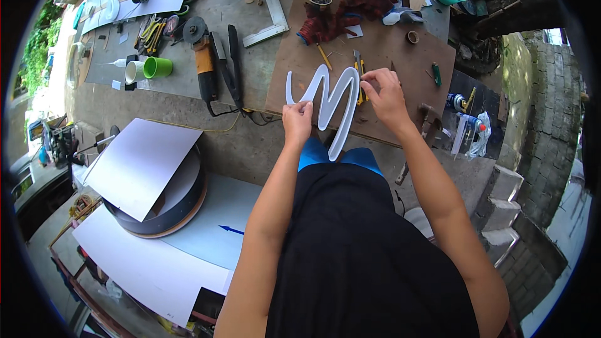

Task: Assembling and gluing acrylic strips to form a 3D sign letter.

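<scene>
A white, hollow letter-shaped piece (343, 128), with wavy strokes and raised side walls, hangs over the near edge of the brown board (413, 56). My left hand (297, 122) is closed on the lower part of its left stroke. At its upper right curve, my right hand (386, 95) pinches the rim between thumb and fingertips. Behind the piece, yellow utility knives (358, 62) lie partly covered by it. A yellow pencil (324, 56) rests just beyond its top.
An orange angle grinder (205, 69) and a metal square (275, 22) lie left of the board. Dark red gloves (369, 3) are at its far side. A hammer (430, 119) sits at the near right edge. White sheets (141, 156) cover a round drum at lower left.
</scene>
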A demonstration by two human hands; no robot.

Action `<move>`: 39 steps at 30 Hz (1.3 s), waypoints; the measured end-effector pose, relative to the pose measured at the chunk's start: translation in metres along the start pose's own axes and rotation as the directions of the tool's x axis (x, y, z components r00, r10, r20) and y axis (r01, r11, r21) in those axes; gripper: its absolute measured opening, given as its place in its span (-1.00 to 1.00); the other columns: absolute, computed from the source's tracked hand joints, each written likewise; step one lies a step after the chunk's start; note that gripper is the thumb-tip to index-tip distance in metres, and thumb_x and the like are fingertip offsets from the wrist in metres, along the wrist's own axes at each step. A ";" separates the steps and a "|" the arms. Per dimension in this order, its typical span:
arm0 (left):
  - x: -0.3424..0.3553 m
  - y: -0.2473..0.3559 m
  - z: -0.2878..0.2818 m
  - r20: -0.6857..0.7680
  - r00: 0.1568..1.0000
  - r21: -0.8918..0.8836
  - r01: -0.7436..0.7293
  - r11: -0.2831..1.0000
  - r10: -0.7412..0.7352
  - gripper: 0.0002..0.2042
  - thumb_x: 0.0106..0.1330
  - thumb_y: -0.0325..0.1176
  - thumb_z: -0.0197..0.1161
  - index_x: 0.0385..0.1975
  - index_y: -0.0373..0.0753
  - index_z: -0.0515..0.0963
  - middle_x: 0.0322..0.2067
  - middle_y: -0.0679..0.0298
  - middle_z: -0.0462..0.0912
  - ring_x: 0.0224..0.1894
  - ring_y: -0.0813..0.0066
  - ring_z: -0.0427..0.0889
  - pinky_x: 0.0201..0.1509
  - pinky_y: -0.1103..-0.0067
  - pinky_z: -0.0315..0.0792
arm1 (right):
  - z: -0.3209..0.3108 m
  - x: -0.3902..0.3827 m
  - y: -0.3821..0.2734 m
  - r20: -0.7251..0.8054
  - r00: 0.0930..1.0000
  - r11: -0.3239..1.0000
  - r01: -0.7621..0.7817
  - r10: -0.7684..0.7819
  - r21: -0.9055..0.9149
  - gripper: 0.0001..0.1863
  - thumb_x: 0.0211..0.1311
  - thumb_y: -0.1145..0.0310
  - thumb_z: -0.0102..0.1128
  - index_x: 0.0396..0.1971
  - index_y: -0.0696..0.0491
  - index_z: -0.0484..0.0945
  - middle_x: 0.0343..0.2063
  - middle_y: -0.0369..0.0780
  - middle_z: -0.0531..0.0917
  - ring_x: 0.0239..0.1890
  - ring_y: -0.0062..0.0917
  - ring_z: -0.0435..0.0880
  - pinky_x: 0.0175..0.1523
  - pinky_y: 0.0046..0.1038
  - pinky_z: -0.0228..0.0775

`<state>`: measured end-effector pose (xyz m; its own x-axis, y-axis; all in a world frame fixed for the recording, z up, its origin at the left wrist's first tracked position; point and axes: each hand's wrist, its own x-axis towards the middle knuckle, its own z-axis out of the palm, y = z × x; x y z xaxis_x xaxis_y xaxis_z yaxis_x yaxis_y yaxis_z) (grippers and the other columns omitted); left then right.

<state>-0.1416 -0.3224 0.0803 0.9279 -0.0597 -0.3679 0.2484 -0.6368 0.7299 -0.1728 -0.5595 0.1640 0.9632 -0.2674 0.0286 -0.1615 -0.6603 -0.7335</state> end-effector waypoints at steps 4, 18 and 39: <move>-0.001 0.003 -0.001 0.045 0.998 -0.087 0.053 0.995 -0.049 -0.73 0.31 -0.23 0.28 -0.21 -0.32 0.69 -0.22 0.05 0.50 -0.23 0.19 0.60 -0.05 0.41 0.51 | 0.052 0.041 -0.002 0.145 0.989 0.995 -0.027 0.042 -0.101 -0.79 0.16 0.25 0.35 -0.28 0.04 0.64 -0.23 -0.17 0.62 -0.08 -0.23 0.50 0.05 -0.24 0.30; -0.004 0.003 -0.003 0.083 0.989 -0.132 0.132 0.982 -0.121 -0.76 0.29 -0.28 0.30 -0.19 -0.32 0.68 -0.21 0.08 0.45 -0.16 0.16 0.55 0.01 0.39 0.45 | 0.089 0.076 -0.015 0.417 0.850 0.901 -0.140 0.322 -0.411 -0.68 0.06 0.08 0.43 -0.33 0.00 0.67 -0.20 -0.22 0.65 0.03 -0.29 0.49 0.12 -0.19 0.16; -0.003 0.011 -0.004 0.074 0.982 -0.159 0.185 0.970 -0.175 -0.77 0.26 -0.31 0.34 -0.19 -0.31 0.69 -0.24 0.18 0.46 -0.29 0.38 0.53 -0.12 0.50 0.48 | 0.068 0.089 0.007 0.387 0.903 0.982 -0.159 0.185 -0.099 -0.70 0.14 0.15 0.39 -0.32 0.08 0.64 -0.31 -0.20 0.67 -0.13 -0.33 0.55 0.02 -0.31 0.33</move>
<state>-0.1408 -0.3261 0.0924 0.8471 -0.0043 -0.5314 0.4563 -0.5064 0.7316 -0.0736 -0.5400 0.1152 0.9233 -0.0920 -0.3730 -0.3331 -0.6754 -0.6579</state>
